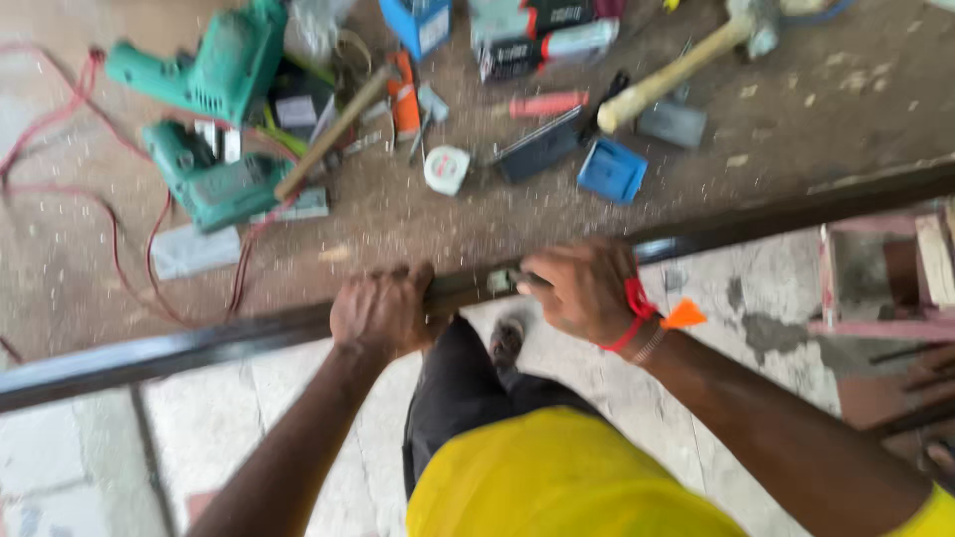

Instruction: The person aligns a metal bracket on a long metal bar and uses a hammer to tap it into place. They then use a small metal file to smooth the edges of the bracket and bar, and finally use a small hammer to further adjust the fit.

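Hands grip a dark metal bar that runs along the near edge of the workbench. The left hand is wrapped tight around the bar; the right hand pinches a small part against it, though blur hides exactly how. The bar overhangs the edge, so a slack left grip could let it roll or slide off toward the foot below. The small part could slip from the fingers and drop to the floor. Behind, two green drills and a hammer lie near; their red cord could snag.
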